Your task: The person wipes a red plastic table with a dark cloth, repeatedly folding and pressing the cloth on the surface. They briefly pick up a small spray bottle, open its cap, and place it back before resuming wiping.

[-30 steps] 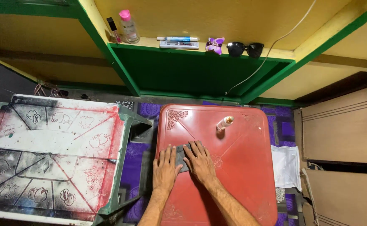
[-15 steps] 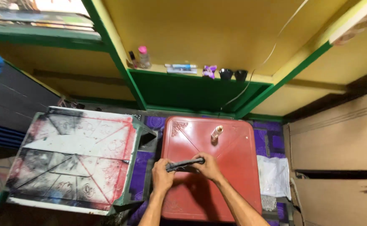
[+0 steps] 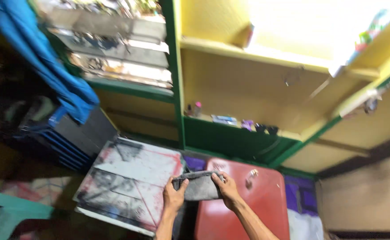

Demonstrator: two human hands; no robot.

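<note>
Grey folded cloth [image 3: 200, 186] between left hand [image 3: 174, 197] and right hand [image 3: 227, 190], above red table [image 3: 244, 209].

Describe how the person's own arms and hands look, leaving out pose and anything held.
Both forearms are bare to the frame's bottom edge: no sleeves, gloves, watch or bracelets show. The left hand and right hand seem ringless, though blur hides fine detail.

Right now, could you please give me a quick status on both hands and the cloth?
Left hand and right hand each grip one end of the grey cloth. Cloth lifted above red table. Small bottle stands apart.
</note>
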